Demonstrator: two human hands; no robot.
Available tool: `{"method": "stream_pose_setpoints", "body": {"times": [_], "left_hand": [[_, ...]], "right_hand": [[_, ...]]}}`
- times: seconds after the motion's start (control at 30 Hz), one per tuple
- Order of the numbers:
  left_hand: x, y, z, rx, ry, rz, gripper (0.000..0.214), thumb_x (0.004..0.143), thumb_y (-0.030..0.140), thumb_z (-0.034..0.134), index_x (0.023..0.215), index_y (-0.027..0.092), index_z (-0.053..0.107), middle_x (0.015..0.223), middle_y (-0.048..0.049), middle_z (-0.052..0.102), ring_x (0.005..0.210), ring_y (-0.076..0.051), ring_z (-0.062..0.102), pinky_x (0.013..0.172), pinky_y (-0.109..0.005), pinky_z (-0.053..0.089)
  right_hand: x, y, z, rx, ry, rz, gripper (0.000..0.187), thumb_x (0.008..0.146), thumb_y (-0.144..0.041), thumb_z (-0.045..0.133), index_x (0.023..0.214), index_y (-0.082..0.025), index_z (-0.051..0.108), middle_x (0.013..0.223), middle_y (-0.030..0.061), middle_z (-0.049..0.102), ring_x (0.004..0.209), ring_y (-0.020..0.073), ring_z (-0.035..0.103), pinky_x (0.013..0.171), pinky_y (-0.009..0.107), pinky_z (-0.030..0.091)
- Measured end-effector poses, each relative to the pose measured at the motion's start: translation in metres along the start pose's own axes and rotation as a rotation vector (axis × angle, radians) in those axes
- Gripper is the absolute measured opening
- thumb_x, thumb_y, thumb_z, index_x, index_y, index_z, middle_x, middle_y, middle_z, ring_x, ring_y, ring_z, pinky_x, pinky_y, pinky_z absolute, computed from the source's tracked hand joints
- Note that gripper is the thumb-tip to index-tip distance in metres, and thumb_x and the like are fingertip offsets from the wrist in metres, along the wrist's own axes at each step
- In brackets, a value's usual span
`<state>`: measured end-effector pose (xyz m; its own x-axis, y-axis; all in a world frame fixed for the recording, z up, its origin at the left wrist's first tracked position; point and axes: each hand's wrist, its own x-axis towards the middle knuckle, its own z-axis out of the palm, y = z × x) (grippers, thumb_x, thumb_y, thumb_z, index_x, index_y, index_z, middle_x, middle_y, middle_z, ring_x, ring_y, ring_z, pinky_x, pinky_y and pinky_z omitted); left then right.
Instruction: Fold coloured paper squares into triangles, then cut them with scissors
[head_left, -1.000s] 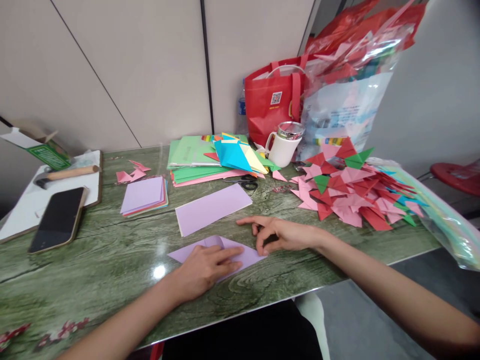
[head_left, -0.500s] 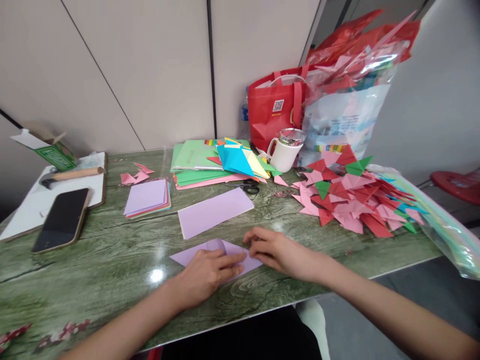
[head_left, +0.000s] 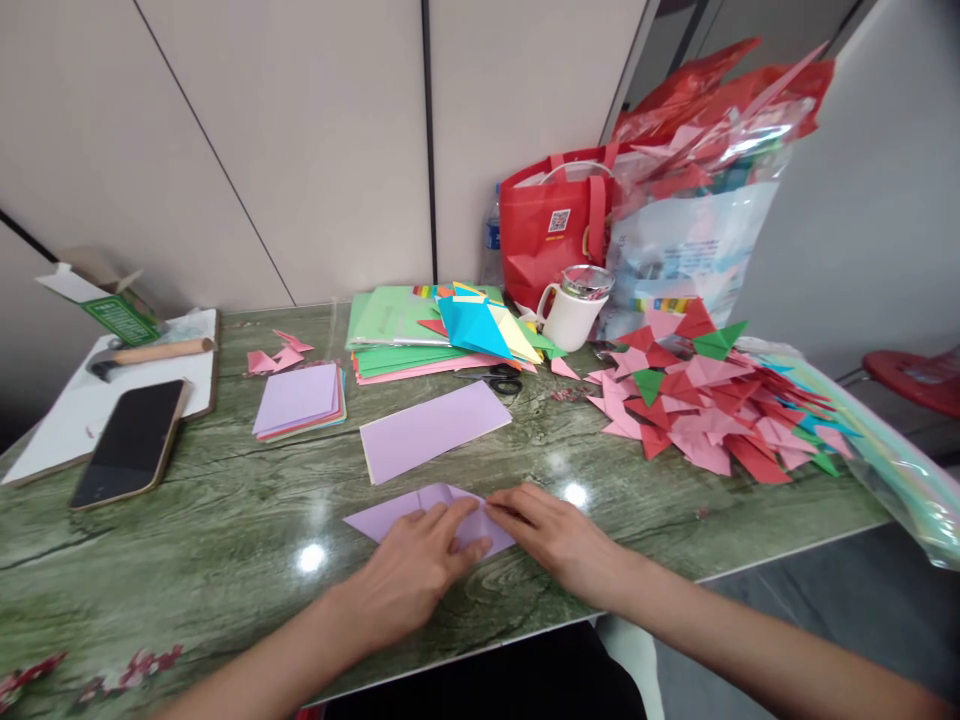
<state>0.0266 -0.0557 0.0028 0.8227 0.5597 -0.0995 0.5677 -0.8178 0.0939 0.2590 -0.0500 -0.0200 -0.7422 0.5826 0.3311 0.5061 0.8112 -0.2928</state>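
A folded sheet of purple origami paper (head_left: 386,516) lies on the table near its front edge, with a pointed corner to the left. My left hand (head_left: 420,555) rests on it, fingers spread and pressing the paper down, thumb apart from the index finger. At the sheet's right side, my right hand (head_left: 551,530) has its fingertips closed together on the fold; part of the paper is hidden under both hands. Just beyond lies a purple paper strip (head_left: 435,430). A stack of square paper (head_left: 298,400) sits further left.
Black scissors (head_left: 502,379) lie by a pile of coloured sheets (head_left: 405,325). A white mug (head_left: 574,310) stands before a red bag (head_left: 555,230). Folded paper pieces (head_left: 712,400) are heaped at right. A phone (head_left: 131,440) and a hammer (head_left: 154,353) lie at left.
My right hand has come down and left onto the paper's right part, fingertips now closed at the fold. The thumb of my left hand has spread out from its fingers.
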Motion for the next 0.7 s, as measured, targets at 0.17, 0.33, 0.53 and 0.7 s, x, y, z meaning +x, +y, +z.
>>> {"method": "stream_pose_setpoints", "body": {"times": [0.17,0.33,0.53,0.7], "left_hand": [[0.0,0.005,0.0,0.04,0.044,-0.003,0.035,0.097,0.019,0.039,0.132,0.022,0.042,0.134,-0.0149,0.043,0.109,-0.028,0.051,0.082,-0.04,0.048],[-0.001,0.005,-0.002,0.07,0.043,0.001,0.038,0.094,0.017,0.043,0.132,0.021,0.044,0.115,-0.0132,0.051,0.097,-0.028,0.053,0.073,-0.038,0.051],[-0.002,0.004,0.0,0.064,0.044,0.005,0.04,0.096,0.018,0.04,0.135,0.024,0.041,0.113,-0.0111,0.05,0.095,-0.025,0.051,0.073,-0.036,0.05],[-0.002,0.003,0.0,0.021,0.012,0.002,0.04,0.097,0.019,0.039,0.137,0.024,0.041,0.114,-0.0122,0.05,0.098,-0.027,0.051,0.074,-0.038,0.051]], "right_hand": [[0.007,-0.001,0.001,-0.047,-0.088,0.057,0.035,0.091,-0.008,0.041,0.125,-0.011,0.048,0.111,0.0145,0.054,0.097,0.0227,0.053,0.078,0.033,0.052],[0.014,-0.001,-0.003,-0.07,-0.165,0.078,0.042,0.089,-0.005,0.04,0.13,-0.015,0.045,0.104,0.0108,0.053,0.092,0.0218,0.052,0.076,0.031,0.048],[0.033,0.001,-0.009,-0.153,-0.339,0.075,0.053,0.085,-0.003,0.045,0.137,-0.015,0.04,0.098,0.0093,0.053,0.086,0.0195,0.054,0.071,0.028,0.046],[0.055,0.003,-0.015,-0.127,-0.421,0.099,0.052,0.089,-0.009,0.048,0.139,-0.02,0.04,0.099,0.0097,0.054,0.088,0.0211,0.055,0.072,0.03,0.045]]}}
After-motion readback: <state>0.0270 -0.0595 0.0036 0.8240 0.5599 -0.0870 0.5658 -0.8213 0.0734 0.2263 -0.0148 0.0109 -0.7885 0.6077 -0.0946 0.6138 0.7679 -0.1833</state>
